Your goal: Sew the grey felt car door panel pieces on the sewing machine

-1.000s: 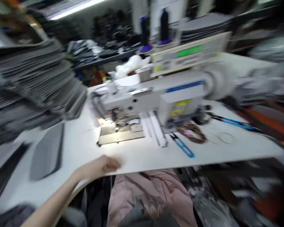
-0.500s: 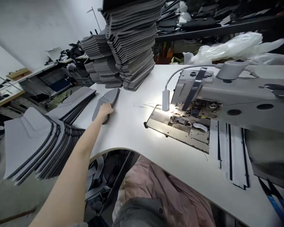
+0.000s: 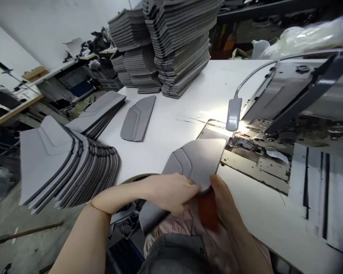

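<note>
Both my hands hold a grey padded panel (image 3: 194, 167) with a textured face and moulded ridges, lifted over the table's curved front edge. My left hand (image 3: 171, 192) grips its lower left part, and the panel's lower end hangs past it over my lap. My right hand (image 3: 225, 207) pinches the lower right edge, thumb on top. Beside that thumb, a dark red strip (image 3: 207, 210) shows beneath the panel; I cannot tell what it is. A second grey panel (image 3: 137, 118) lies flat on the white table (image 3: 171, 87), out of reach of my fingers.
Tall stacks of grey panels (image 3: 177, 45) stand at the table's back, and fanned piles (image 3: 65, 163) lie at the left. To the right is a sewing machine (image 3: 300, 102) with a gooseneck lamp (image 3: 233, 113) lighting its metal plate (image 3: 254, 161).
The view has swung left and steadied since the blurred first frame. My left hand has gone from touching panels on the table to holding one near my lap, now with my right hand on it.
</note>
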Tool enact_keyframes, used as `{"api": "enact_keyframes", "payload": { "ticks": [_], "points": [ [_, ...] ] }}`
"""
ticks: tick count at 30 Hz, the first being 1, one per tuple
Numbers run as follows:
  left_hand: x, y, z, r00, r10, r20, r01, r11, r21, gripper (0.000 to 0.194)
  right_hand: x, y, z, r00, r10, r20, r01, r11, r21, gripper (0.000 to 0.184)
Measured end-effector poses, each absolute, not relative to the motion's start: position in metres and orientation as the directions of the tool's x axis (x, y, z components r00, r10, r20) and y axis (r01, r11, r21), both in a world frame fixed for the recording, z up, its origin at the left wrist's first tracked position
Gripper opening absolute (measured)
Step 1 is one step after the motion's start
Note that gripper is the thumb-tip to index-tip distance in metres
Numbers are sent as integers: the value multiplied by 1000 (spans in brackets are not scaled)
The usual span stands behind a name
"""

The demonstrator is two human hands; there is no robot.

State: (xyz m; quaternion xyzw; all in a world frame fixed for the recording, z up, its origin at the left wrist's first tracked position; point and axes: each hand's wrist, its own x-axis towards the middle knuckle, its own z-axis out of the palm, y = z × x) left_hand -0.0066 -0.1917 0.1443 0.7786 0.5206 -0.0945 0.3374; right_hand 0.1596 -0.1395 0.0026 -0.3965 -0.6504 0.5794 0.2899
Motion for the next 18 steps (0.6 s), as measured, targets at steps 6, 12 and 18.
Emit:
{"api": "enact_keyframes", "payload": {
  "ticks": [6,12,18],
  "points": [
    [-22,-118,103,192,981,-34,830,-143,539,29,153,-138,-1,-416,909,-31,134,28,-991,75],
    [-61,-27,69,380,911,-161,581,-100,807,37,151,-142,0,-457,887,56,286,207,-936,75],
    [-42,-4,46,259,949,-179,513,22,858,35,159,-133,14,-423,906,-22,686,304,-661,60]
  ]
}}
